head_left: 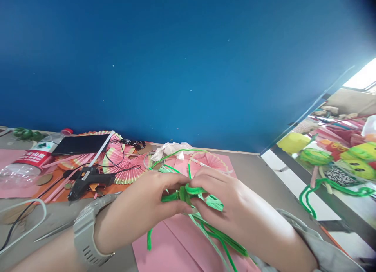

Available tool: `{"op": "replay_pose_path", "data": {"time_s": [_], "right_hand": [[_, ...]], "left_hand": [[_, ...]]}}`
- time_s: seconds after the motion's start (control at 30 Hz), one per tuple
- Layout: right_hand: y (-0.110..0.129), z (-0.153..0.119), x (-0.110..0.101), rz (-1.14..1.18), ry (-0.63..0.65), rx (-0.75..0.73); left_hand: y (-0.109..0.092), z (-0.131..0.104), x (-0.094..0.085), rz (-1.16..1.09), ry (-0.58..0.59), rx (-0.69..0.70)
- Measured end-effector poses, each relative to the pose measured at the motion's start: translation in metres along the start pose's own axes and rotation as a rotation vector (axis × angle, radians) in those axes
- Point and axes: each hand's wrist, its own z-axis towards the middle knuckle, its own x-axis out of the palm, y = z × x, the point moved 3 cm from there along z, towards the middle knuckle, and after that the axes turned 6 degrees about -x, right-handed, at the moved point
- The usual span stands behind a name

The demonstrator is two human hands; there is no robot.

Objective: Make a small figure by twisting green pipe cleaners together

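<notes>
Between my two hands, low in the middle of the view, is a bundle of green pipe cleaners (pixel 183 193) bent and wound around one another. The fingers and thumb of my left hand (pixel 147 193) are closed on its left side. From the right, my right hand (pixel 226 197) pinches the same bundle, its fingertips meeting the left ones. My fingers partly cover the wound part. Loose green stems (pixel 229 236) trail below my right hand over pink paper (pixel 173 244). A pale green pleated paper piece (pixel 216 202) shows behind my right fingers.
On the left lie a black glue gun (pixel 89 180), a clear plastic bottle (pixel 32 160), a dark phone (pixel 79 145) and pink pleated paper fans (pixel 127 166). A blue panel (pixel 188 68) stands behind the table. Stuffed green items (pixel 317 156) are at the right.
</notes>
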Motion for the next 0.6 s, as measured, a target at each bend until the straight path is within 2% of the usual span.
{"op": "replay_pose_path", "data": {"time_s": [0.17, 0.33, 0.4, 0.5, 0.6], "right_hand": [[0.004, 0.002, 0.004, -0.042, 0.034, 0.002], [0.009, 0.001, 0.005, -0.206, 0.061, -0.031], [0.013, 0.001, 0.003, -0.312, -0.002, -0.084], [0.021, 0.001, 0.003, -0.485, -0.173, -0.178], [0.028, 0.001, 0.005, -0.525, -0.325, -0.242]], "left_hand": [[-0.002, 0.0, -0.003, 0.065, -0.021, 0.028], [0.0, 0.0, -0.002, 0.04, -0.058, 0.003], [0.0, 0.0, -0.002, -0.01, -0.094, -0.012], [-0.002, 0.0, -0.006, -0.091, -0.169, -0.012], [-0.005, -0.001, -0.01, -0.157, -0.248, 0.016]]}}
